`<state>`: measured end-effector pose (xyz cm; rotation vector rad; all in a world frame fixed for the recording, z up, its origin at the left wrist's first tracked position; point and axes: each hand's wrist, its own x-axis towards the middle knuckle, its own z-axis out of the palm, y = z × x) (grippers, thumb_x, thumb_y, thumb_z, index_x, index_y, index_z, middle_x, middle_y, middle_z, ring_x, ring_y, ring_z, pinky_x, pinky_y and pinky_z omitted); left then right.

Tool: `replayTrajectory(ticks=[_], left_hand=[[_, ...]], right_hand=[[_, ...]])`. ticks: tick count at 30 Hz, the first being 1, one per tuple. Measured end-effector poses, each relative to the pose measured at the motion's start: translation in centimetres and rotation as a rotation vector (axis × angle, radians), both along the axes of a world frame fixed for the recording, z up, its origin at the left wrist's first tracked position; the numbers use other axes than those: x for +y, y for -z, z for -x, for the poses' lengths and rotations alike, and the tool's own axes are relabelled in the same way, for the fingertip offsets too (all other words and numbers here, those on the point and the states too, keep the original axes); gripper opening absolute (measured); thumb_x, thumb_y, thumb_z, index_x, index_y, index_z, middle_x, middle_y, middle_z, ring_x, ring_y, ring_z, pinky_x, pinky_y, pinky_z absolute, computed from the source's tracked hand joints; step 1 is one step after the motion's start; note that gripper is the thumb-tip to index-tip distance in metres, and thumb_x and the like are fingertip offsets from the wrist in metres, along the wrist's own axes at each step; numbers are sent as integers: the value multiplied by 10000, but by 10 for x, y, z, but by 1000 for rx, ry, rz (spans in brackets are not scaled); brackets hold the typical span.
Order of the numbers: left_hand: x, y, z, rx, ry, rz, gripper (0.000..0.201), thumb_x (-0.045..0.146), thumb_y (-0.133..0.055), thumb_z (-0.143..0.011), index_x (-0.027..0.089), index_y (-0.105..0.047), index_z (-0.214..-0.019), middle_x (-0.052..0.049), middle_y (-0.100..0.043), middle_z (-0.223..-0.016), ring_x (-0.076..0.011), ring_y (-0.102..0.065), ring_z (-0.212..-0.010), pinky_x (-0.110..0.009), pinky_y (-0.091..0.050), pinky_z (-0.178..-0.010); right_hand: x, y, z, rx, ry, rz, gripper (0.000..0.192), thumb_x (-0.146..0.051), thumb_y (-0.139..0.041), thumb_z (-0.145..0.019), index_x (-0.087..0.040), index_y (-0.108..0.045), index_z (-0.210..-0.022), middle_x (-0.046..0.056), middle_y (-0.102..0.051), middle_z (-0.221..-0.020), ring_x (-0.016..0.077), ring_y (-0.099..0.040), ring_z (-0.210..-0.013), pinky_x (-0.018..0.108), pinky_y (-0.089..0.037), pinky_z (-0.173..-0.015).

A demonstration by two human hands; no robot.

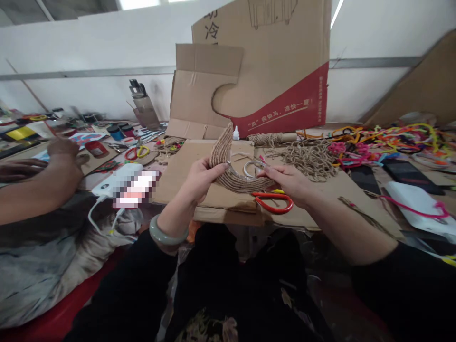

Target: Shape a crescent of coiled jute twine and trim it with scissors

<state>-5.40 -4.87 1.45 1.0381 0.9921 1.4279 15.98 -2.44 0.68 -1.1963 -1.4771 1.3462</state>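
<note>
A crescent-shaped piece wrapped in jute twine (228,164) is held up in front of me, over a flat sheet of cardboard (185,166). My left hand (199,183) grips its left side, thumb on top, a pale green bangle (167,232) on the wrist. My right hand (290,183) pinches the crescent's lower right tip. Red-handled scissors (272,202) lie on the cardboard just under my right hand. A small glue bottle (235,133) stands behind the crescent.
A loose pile of jute twine (306,159) and a twine roll (265,138) lie at the back right. Bright pipe cleaners (384,140) spread at the far right. A tall cardboard box (260,66) stands behind. Another person's arm (39,185) rests at left near a white charger (114,183).
</note>
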Motion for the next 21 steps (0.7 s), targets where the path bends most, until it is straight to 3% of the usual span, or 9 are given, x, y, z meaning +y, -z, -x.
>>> replayTrajectory(ticks=[4,7,10,16,21], left_hand=[[11,-8,0,24,-6,39,131,166,-735,-625,141,-655,-726,-28,-668,-701,-106,-600,-600,-226,-478,-561],[22,-10,-3,14,-7,46,123,156,-740,-617,149,-647,-697,-18,-659,-674,-97,-587,-584,-222,-478,-559],[36,-9,-7,-15,10,73,164,198,-771,-600,148,-648,-697,-16,-665,-670,-95,-590,-594,-219,-489,-572],[69,-7,-17,-153,33,107,274,376,-764,-659,165,-632,-775,2,-663,-668,-94,-595,-591,-212,-471,-565],[98,-9,-30,-242,-44,87,140,284,-708,-737,175,-631,-779,16,-664,-683,-92,-587,-602,-219,-463,-611]], right_hand=[[9,-8,-3,-132,-59,-166,379,-552,-626,-740,-188,-731,-757,61,-698,-846,169,-613,-751,260,-516,-587],[16,-14,-3,-295,-159,-296,299,-463,-615,-750,-181,-717,-764,23,-644,-680,140,-554,-620,257,-460,-557],[27,-17,-2,-426,-151,-389,259,-410,-579,-753,-176,-689,-729,-3,-576,-576,123,-490,-543,252,-391,-515],[51,-11,1,-405,-63,-333,318,-476,-544,-755,-178,-651,-728,6,-577,-572,142,-495,-532,268,-387,-504],[66,-12,4,-226,-86,-258,447,-606,-549,-744,-178,-654,-669,43,-641,-657,179,-583,-639,296,-471,-587]])
